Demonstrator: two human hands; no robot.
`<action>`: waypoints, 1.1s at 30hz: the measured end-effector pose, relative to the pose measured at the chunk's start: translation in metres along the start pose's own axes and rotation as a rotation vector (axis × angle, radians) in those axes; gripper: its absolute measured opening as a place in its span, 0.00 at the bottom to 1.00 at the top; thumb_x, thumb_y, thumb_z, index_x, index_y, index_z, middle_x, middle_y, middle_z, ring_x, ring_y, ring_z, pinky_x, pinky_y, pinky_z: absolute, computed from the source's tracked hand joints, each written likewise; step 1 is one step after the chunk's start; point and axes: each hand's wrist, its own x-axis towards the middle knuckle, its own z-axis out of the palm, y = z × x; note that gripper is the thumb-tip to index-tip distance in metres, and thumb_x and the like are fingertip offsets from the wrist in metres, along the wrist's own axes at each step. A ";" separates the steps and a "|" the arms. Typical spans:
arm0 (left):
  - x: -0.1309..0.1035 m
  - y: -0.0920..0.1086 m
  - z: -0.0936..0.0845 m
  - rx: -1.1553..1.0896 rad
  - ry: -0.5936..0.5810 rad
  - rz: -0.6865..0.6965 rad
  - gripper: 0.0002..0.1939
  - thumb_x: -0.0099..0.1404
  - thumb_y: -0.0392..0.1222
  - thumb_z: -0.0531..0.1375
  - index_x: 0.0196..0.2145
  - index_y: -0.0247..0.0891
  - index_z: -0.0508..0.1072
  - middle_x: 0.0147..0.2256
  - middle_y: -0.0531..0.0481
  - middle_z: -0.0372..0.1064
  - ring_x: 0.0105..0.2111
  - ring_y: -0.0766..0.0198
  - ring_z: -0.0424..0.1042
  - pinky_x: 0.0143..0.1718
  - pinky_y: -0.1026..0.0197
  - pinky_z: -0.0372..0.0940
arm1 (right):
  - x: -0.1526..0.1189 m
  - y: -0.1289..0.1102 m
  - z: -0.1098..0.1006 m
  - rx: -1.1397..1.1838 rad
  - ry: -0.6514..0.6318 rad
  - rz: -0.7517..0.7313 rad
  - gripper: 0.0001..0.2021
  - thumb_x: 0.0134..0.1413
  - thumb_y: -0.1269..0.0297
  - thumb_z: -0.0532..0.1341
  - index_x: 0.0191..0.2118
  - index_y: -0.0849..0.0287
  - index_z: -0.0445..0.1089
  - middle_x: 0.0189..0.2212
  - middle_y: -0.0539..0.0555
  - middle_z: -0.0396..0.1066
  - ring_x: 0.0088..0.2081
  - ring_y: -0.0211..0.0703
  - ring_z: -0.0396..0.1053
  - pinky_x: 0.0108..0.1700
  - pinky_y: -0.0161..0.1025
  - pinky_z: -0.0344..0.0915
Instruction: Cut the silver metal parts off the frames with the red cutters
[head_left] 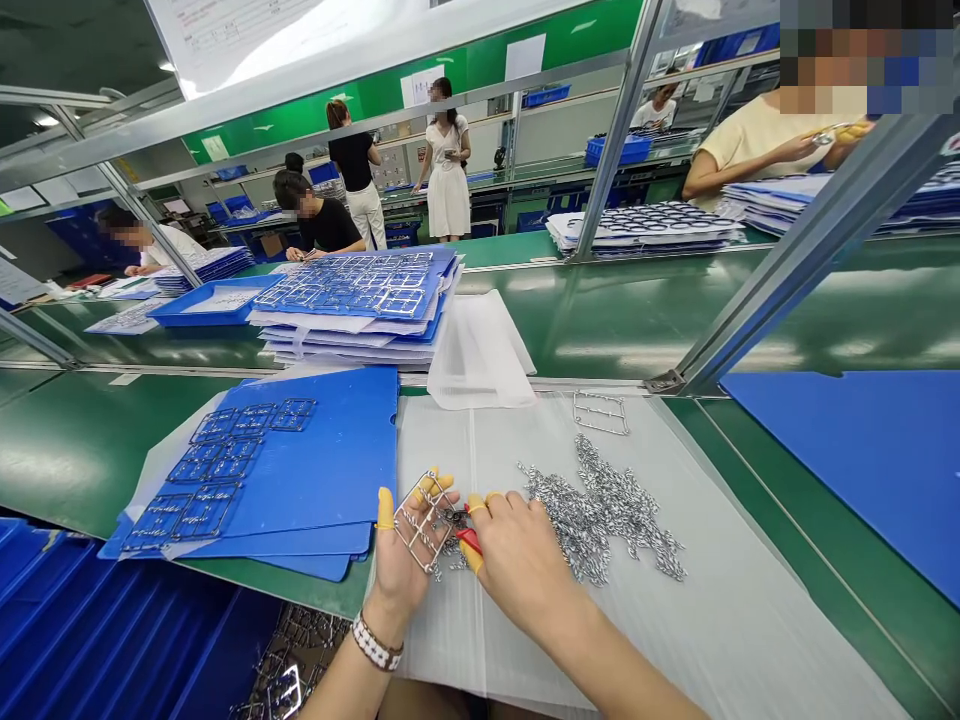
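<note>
My left hand [397, 580], palm up with yellow finger cots on its fingers, holds a thin silver frame [425, 525] with cross bars. Beside it, my right hand [529, 565] is closed around red-handled cutting pliers [470, 541]. The pliers' jaws are at the right edge of the frame and are partly hidden by the fingers. A spread pile of small shiny silver pieces [600, 510] lies on the translucent sheet [517, 640] to the right of my right hand. Behind the pile lies another silver frame [600, 411], flat on the sheet.
On the left, blue sheets [330, 470] carry several silver frames with pieces inside [214, 460]. A tall stack of loaded sheets [352, 300] stands behind. Blue bins [90, 640] are low at left, near a heap of frames [300, 640]. Metal posts [795, 230] rise at right; people work beyond.
</note>
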 end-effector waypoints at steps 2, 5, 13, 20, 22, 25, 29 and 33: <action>0.000 0.001 0.000 0.005 0.008 0.006 0.32 0.64 0.63 0.47 0.50 0.35 0.72 0.51 0.38 0.69 0.48 0.50 0.68 0.46 0.52 0.63 | 0.000 0.000 -0.001 -0.008 -0.017 -0.001 0.07 0.54 0.64 0.59 0.37 0.60 0.70 0.32 0.57 0.70 0.36 0.50 0.68 0.36 0.43 0.56; 0.000 0.004 0.001 -0.003 0.010 0.015 0.33 0.63 0.64 0.47 0.50 0.35 0.71 0.50 0.38 0.69 0.49 0.49 0.68 0.45 0.52 0.64 | -0.001 0.000 -0.003 -0.006 -0.012 0.007 0.07 0.54 0.65 0.59 0.38 0.59 0.69 0.32 0.57 0.70 0.36 0.49 0.68 0.36 0.42 0.57; 0.007 0.005 0.005 -0.026 0.052 0.083 0.33 0.63 0.64 0.47 0.50 0.35 0.71 0.52 0.37 0.67 0.49 0.49 0.67 0.41 0.53 0.67 | -0.006 -0.009 0.001 0.084 -0.010 -0.047 0.13 0.54 0.62 0.58 0.45 0.56 0.67 0.36 0.56 0.70 0.40 0.51 0.66 0.38 0.45 0.54; 0.006 0.003 0.008 0.011 0.082 0.076 0.33 0.63 0.64 0.48 0.49 0.35 0.72 0.49 0.39 0.70 0.48 0.51 0.68 0.37 0.58 0.66 | -0.004 -0.015 0.004 0.078 -0.009 -0.041 0.10 0.54 0.63 0.57 0.42 0.57 0.68 0.34 0.56 0.69 0.39 0.52 0.65 0.37 0.45 0.54; 0.006 0.003 0.008 0.022 0.089 0.081 0.32 0.62 0.64 0.48 0.48 0.35 0.73 0.49 0.39 0.70 0.47 0.51 0.69 0.36 0.58 0.67 | -0.003 -0.017 0.004 0.063 -0.005 -0.033 0.10 0.54 0.63 0.58 0.42 0.58 0.68 0.34 0.57 0.69 0.38 0.52 0.66 0.37 0.45 0.55; 0.007 0.002 0.007 0.031 0.089 0.104 0.32 0.62 0.64 0.48 0.48 0.35 0.73 0.50 0.39 0.69 0.47 0.51 0.69 0.35 0.58 0.67 | -0.003 -0.019 0.003 0.049 -0.024 -0.039 0.10 0.53 0.66 0.59 0.42 0.58 0.68 0.33 0.57 0.70 0.37 0.51 0.67 0.36 0.43 0.56; 0.007 0.000 0.001 0.077 0.072 0.153 0.33 0.63 0.65 0.46 0.49 0.36 0.71 0.52 0.39 0.67 0.49 0.49 0.67 0.41 0.53 0.66 | -0.004 -0.010 0.002 0.131 -0.025 0.001 0.09 0.51 0.67 0.59 0.41 0.58 0.69 0.34 0.57 0.71 0.37 0.51 0.68 0.37 0.43 0.58; 0.002 0.001 -0.002 0.390 0.011 0.341 0.28 0.61 0.58 0.55 0.55 0.40 0.67 0.56 0.42 0.63 0.57 0.47 0.57 0.56 0.49 0.54 | 0.004 0.005 0.003 0.678 0.001 0.117 0.08 0.55 0.59 0.56 0.38 0.57 0.67 0.32 0.53 0.70 0.35 0.44 0.68 0.36 0.39 0.60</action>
